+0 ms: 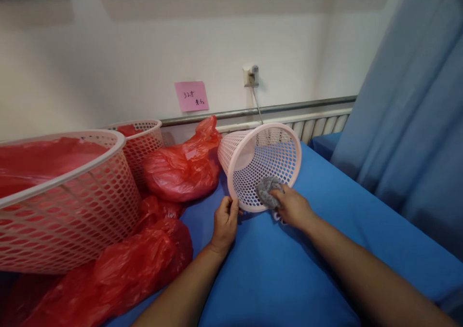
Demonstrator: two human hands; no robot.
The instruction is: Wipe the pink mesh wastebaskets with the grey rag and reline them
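A pale pink mesh wastebasket lies on its side on the blue-covered surface, its round mouth turned toward me. At the lower left of the rim, my left hand is closed with thumb and fingers gripping the edge. My right hand is closed around a crumpled grey cloth, which sits at the lower right of the basket's mouth, against the inside wall near the rim. Part of the cloth hangs below the rim under my right hand.
Two more pink mesh baskets stand at left, lined with red plastic. A tied red plastic bag and loose red plastic lie beside them. Behind are a radiator, a pipe, a plugged socket and a pink note. Blue curtain hangs right.
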